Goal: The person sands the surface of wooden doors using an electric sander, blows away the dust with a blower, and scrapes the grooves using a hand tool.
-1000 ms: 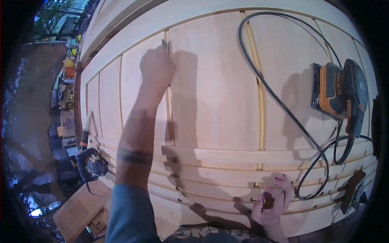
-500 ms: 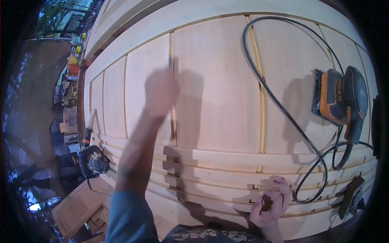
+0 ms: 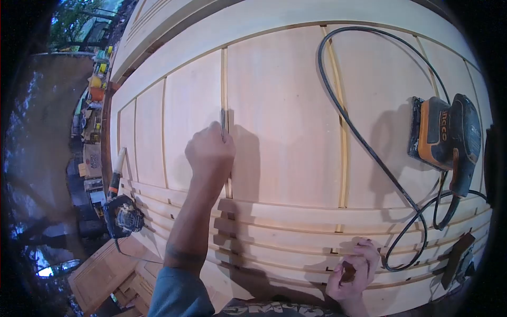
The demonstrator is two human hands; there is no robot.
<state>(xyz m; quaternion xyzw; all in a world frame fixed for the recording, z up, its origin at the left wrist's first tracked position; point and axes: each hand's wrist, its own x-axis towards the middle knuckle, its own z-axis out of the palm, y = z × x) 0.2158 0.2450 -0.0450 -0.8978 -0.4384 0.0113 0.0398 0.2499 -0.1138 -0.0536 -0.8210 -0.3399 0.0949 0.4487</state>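
Note:
My left hand (image 3: 211, 150) is closed around a thin, dark grey strip-like piece (image 3: 223, 120), whose tip sticks out past the fingers. It lies along a narrow groove (image 3: 225, 79) in the pale wooden panel (image 3: 280, 116); its exact kind is unclear. My right hand (image 3: 355, 272) rests over the slats near the panel's front edge, fingers curled around a small brown piece (image 3: 348, 272). Most of that piece is hidden by the fingers.
An orange and black sander (image 3: 435, 129) stands on the panel at right, its black cord (image 3: 364, 137) looping across. Another power tool (image 3: 124, 214) lies at left. Stacked wooden slats (image 3: 285, 219) run along the front. A dark block-like object (image 3: 458, 259) sits at lower right.
My left hand has moved down along the groove toward me, with the thin grey piece in it. My right hand stays in nearly the same place.

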